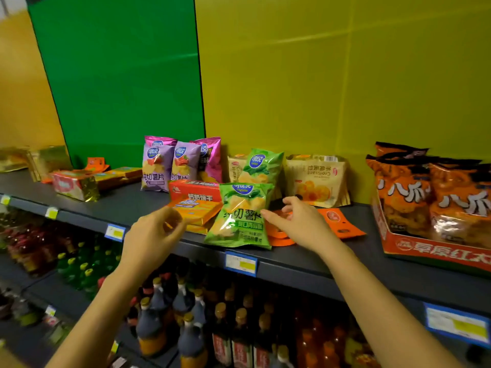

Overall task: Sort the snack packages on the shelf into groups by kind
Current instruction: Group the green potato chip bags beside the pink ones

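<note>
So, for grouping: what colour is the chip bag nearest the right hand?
Green, in the head view: the chip bag.

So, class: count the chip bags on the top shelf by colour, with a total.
Purple bags: 2
Pink bags: 2
Green bags: 2
Orange bags: at least 2, others hidden behind
Total: 8 clearly visible

Green chip bag (243, 216); purple chip bags (170, 166); orange boxes (196, 211); dark grey shelf (125, 201)
</note>
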